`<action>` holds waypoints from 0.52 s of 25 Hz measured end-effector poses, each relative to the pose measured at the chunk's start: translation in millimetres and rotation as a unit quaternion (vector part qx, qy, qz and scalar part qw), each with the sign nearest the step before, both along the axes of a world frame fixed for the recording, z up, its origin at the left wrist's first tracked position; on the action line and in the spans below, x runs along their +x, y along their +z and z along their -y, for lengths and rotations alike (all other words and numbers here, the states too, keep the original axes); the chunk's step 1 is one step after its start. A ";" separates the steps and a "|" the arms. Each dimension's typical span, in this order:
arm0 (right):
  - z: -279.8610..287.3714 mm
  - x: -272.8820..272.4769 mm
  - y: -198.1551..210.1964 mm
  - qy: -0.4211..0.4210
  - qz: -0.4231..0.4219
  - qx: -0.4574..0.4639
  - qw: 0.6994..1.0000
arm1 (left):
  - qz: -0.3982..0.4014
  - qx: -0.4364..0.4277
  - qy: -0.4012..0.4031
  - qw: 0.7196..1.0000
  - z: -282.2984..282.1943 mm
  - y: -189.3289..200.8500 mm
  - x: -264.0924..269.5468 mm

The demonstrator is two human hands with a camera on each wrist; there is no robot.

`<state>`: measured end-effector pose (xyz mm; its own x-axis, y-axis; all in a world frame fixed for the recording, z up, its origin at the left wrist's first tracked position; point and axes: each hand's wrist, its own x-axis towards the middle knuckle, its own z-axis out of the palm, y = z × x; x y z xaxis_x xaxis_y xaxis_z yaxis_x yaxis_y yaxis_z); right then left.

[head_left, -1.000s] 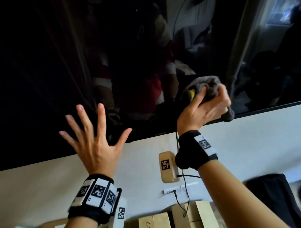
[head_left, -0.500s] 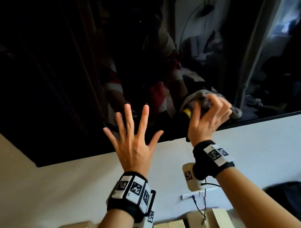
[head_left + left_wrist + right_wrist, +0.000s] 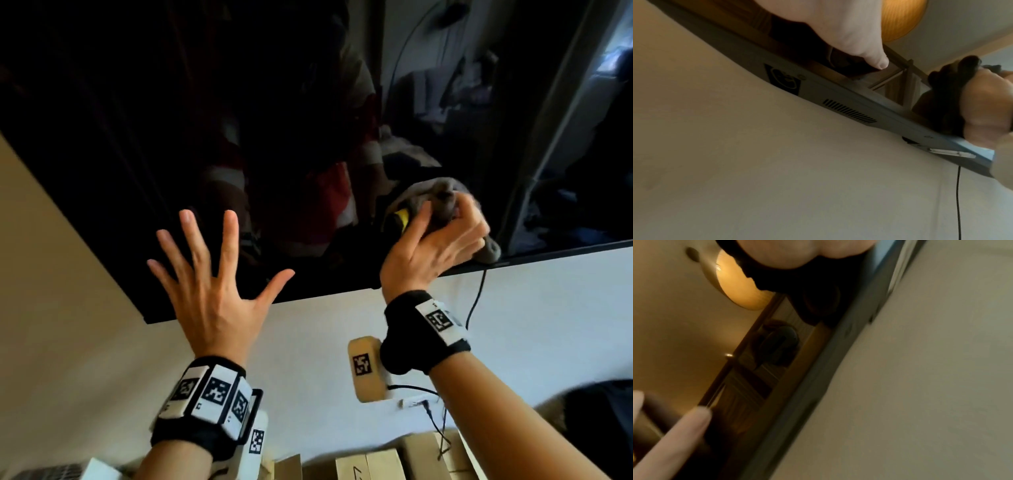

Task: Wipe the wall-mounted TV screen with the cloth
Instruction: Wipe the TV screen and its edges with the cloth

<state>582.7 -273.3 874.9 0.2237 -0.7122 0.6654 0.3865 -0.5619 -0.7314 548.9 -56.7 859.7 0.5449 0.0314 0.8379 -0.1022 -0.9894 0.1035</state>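
Note:
The dark wall-mounted TV screen (image 3: 239, 102) fills the upper head view. My right hand (image 3: 442, 236) grips a bunched grey cloth (image 3: 435, 195) against the screen just above its bottom edge (image 3: 548, 251). My left hand (image 3: 219, 253) is spread flat, fingers straight, over the screen's lower left part and holds nothing; I cannot tell whether it touches the glass. The left wrist view shows my thumb (image 3: 838, 32) above the TV's underside (image 3: 838, 99), with the right hand (image 3: 986, 105) and dark cloth (image 3: 941, 97) further along. The right wrist view is blurred, with left-hand fingers (image 3: 674, 434) near the screen.
Below the TV is a bare pale wall (image 3: 548, 308). A beige box with a printed tag (image 3: 368, 370) is fixed to it, and a black cable (image 3: 476, 298) hangs from the TV's edge. Cardboard boxes (image 3: 376, 462) stand underneath, and a dark object (image 3: 599, 411) is at the lower right.
The right hand slid the cloth left along the screen's bottom edge, then back to the right. The left hand stayed spread and sits a little higher against the screen.

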 end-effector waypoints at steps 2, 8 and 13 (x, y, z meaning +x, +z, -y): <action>-34.8 -6.3 -19.4 0.013 -0.021 -0.114 0.993 | 0.001 0.002 -0.019 1.000 -6.5 -3.5 2.4; -50.8 -2.1 -12.0 -0.002 -0.011 0.004 1.000 | -0.002 -0.013 -0.039 0.999 -6.6 -3.4 1.2; -86.3 -12.9 -24.2 0.025 -0.011 -0.169 0.985 | -0.011 0.024 -0.052 0.998 -30.8 -3.8 -5.5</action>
